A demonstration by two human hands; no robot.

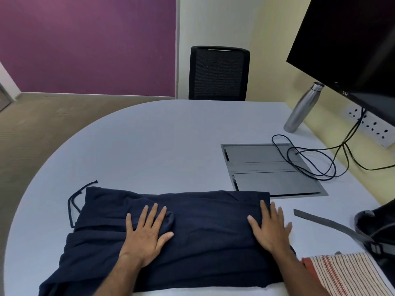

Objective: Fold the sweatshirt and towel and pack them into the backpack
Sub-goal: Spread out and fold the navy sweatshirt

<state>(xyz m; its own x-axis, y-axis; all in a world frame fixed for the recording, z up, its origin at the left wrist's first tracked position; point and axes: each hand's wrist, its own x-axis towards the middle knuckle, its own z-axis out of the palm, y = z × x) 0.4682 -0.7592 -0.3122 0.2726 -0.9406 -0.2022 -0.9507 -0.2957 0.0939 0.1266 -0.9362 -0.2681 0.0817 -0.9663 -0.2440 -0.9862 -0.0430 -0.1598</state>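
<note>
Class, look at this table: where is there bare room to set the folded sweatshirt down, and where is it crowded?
Bare table lies beyond the sweatshirt, left of the floor box. The right side is crowded: cables, bottle, backpack, striped towel.

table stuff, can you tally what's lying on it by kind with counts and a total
Clothing: 1, the navy blue sweatshirt, pressed flat by the left hand and right hand
Towels: 1, the red-and-cream striped towel
Bags: 1, the black backpack with a grey strap
Bottles: 1, the steel water bottle
Cables: 1, the looped black cable
Total: 5
</note>
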